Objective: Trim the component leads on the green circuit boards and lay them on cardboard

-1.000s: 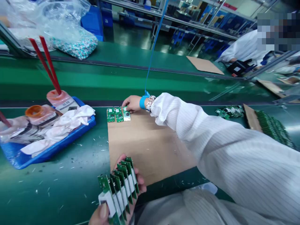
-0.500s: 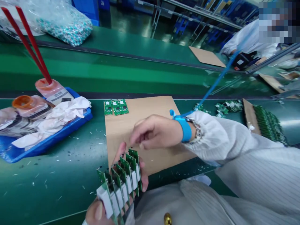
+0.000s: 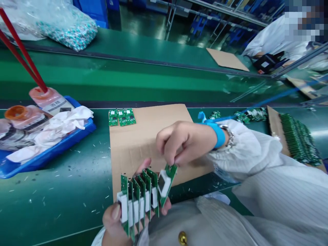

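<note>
Currently, the right hand pinches one green board by its top edge, tilted off the end of the upright row of boards gripped in the left hand. About three boards lie flat on the cardboard sheet; roughly six are in the row, and a dense stack of boards sits rightward on the green belt.

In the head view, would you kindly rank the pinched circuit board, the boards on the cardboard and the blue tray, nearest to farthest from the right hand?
1. Circuit board: pinched under the right hand.
2. Green boards: on the cardboard sheet, left.
3. Blue tray: farther left.
</note>
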A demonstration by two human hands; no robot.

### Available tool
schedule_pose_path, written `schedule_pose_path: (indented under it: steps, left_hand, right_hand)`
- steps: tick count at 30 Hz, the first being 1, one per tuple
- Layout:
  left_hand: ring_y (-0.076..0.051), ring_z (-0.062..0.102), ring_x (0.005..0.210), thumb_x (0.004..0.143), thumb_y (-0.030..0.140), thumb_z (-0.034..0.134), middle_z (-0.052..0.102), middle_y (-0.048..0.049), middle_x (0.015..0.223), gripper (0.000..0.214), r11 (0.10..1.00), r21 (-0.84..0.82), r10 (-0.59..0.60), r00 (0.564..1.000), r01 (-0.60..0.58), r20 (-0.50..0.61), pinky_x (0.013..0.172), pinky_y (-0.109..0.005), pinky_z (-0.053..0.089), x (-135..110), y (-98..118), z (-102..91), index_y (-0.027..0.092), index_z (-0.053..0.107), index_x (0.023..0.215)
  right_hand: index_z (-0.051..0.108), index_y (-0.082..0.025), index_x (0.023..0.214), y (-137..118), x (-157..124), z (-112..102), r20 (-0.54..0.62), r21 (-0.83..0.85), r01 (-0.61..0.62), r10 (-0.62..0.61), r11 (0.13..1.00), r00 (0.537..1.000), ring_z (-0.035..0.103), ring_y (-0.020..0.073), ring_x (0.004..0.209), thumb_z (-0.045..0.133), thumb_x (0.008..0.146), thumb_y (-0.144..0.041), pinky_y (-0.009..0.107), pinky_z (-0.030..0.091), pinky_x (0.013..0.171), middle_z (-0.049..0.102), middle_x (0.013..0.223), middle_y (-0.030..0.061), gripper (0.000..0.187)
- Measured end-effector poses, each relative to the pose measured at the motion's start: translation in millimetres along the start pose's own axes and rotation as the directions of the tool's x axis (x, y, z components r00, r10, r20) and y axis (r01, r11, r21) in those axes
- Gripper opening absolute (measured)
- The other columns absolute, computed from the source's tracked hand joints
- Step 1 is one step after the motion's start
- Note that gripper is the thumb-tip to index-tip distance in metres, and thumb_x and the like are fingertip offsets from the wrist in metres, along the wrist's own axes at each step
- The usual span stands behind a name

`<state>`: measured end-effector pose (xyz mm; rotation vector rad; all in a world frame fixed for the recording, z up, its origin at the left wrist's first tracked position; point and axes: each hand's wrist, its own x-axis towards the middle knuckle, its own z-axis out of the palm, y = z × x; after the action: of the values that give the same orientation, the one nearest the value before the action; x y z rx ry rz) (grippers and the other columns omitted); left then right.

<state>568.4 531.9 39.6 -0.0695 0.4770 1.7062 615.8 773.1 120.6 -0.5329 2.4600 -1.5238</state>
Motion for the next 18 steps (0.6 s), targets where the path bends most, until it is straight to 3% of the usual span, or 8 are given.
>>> schedule_pose_path:
  steps: [3,5,6,8,11,15,18]
  left_hand:
    - [-0.023,0.065,0.075,0.061,0.043,0.070,0.067,-0.0132,0.103,0.086,0.999,-0.040,0.004,0.981,0.004,0.195,0.066,-0.031,0.051,7.6,1.3,2.3,0.027,0.036,0.139]
    - [-0.021,0.064,0.078,0.066,0.042,0.067,0.066,-0.0134,0.107,0.082,0.997,-0.074,0.009,0.963,0.011,0.268,0.068,-0.027,0.049,10.7,1.7,0.9,0.027,0.034,0.140]
    - [-0.020,0.064,0.080,0.068,0.041,0.066,0.065,-0.0134,0.108,0.080,0.997,-0.080,0.005,0.960,0.019,0.281,0.070,-0.027,0.048,11.2,1.6,-0.4,0.027,0.034,0.140]
    - [-0.021,0.063,0.081,0.070,0.041,0.066,0.064,-0.0129,0.108,0.078,0.997,-0.074,-0.008,0.960,0.030,0.280,0.071,-0.027,0.047,10.2,1.2,-3.5,0.027,0.035,0.139]
    - [-0.021,0.062,0.080,0.067,0.041,0.069,0.063,-0.0124,0.107,0.084,0.997,-0.047,-0.044,0.974,0.056,0.223,0.071,-0.030,0.046,5.7,1.9,-9.0,0.025,0.032,0.141]
    - [-0.021,0.061,0.076,0.064,0.041,0.073,0.063,-0.0135,0.105,0.091,0.999,0.005,-0.041,0.995,0.041,0.090,0.071,-0.032,0.047,2.1,4.5,-14.5,0.023,0.030,0.142]
    - [-0.022,0.062,0.077,0.066,0.041,0.071,0.063,-0.0139,0.106,0.088,1.000,-0.001,0.001,0.994,-0.001,0.110,0.070,-0.032,0.047,4.6,5.2,-16.1,0.022,0.031,0.142]
  right_hand:
    - [0.058,-0.011,0.071,25.1,7.9,-26.3,-0.069,0.231,-0.120,0.139,0.966,0.988,0.061,0.0090,0.071,0.069,0.073,-0.018,0.021,0.049,0.068,0.063,0.076,0.0024,0.013]
    - [0.054,-0.012,0.071,52.6,24.1,-42.6,-0.120,0.380,-0.244,0.309,0.892,0.944,0.059,0.0081,0.055,0.071,0.071,-0.022,0.020,0.049,0.056,0.061,0.063,-0.0012,0.020]
    - [0.054,-0.012,0.071,67.2,34.8,-49.3,-0.147,0.401,-0.341,0.427,0.850,0.892,0.057,0.0071,0.050,0.070,0.072,-0.019,0.018,0.047,0.051,0.060,0.058,-0.0025,0.017]
    - [0.055,-0.012,0.072,94.1,58.4,-59.2,-0.234,0.361,-0.536,0.630,0.763,0.740,0.054,0.0052,0.046,0.062,0.077,-0.011,0.014,0.043,0.046,0.058,0.052,-0.0039,0.008]
    - [0.057,-0.012,0.071,121.4,89.7,-66.1,-0.290,0.300,-0.648,0.714,0.700,0.638,0.054,0.0060,0.043,0.058,0.078,-0.006,0.014,0.041,0.042,0.055,0.046,-0.0043,0.009]
    - [0.062,-0.012,0.070,131.0,111.9,-67.1,-0.299,0.199,-0.730,0.750,0.653,0.590,0.054,0.0083,0.042,0.061,0.075,-0.007,0.017,0.045,0.044,0.055,0.042,-0.0032,0.007]
    - [0.066,-0.012,0.076,127.4,118.5,-64.4,-0.330,0.120,-0.758,0.746,0.641,0.579,0.054,0.0085,0.042,0.059,0.075,-0.007,0.020,0.048,0.049,0.055,0.043,-0.0029,0.009]
